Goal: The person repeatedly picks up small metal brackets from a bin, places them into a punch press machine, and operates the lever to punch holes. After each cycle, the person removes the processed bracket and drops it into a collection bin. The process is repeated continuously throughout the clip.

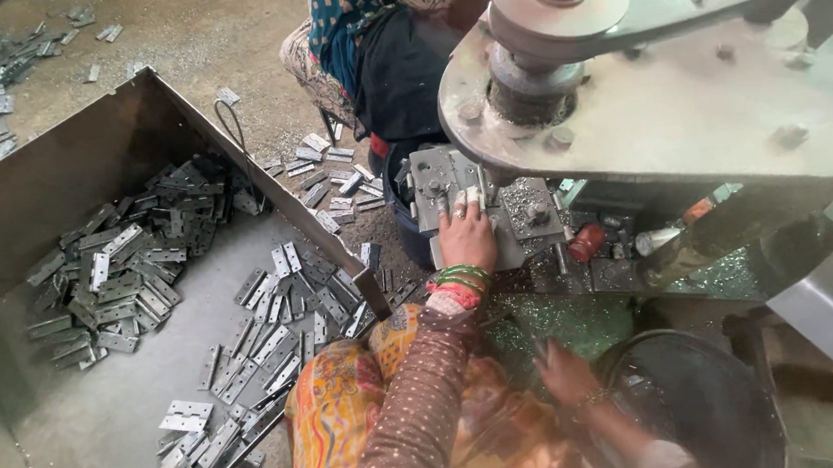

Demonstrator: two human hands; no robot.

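On the far left, flat grey metal hinge plates (128, 269) lie heaped in the big sheet-metal tray (51, 186). Moving right, the left hand (465, 235) presses fingers-down on a small grey plate on the grey steel press bed (525, 216). Nearer and further right, the right hand (566, 371) rests at the black round tub (702, 400); its grip I cannot tell.

Just one view here, a head-worn cam looking steeply down from above the person's lap, tilted a bit forward toward the press machine (685, 90), which crowds the top right very close to the lens. The left hand (465, 237) sits near mid-frame, the metal tray (51, 186) spreads out left, and the dirt floor (198, 32) runs along the top edge. No second view, so nothing overlaps.
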